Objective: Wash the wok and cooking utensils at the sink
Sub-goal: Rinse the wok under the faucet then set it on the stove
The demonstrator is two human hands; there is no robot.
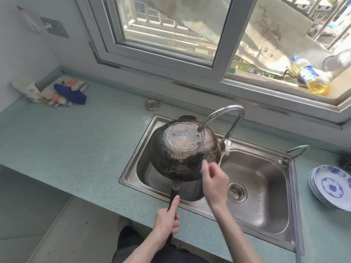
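Wok held upside down under the tap, over the sink.

The left hand (167, 219) is clamped round the dark handle (173, 196), thumb laid along it, tipping the wok (182, 149) bottom-up above the left part of the steel sink (266, 186). Water from the curved tap (226, 114) lands on the wok's pale, dimpled base. The right hand (213, 181) is at the scorched lower side, fingers bunched together against the metal; I cannot tell whether it holds anything. On the worktop (76, 149) a stack of blue-patterned plates (331, 188) sits right of the sink, cloths (62, 93) lie in the far left corner, and an oil bottle (309, 74) lies on the window ledge.
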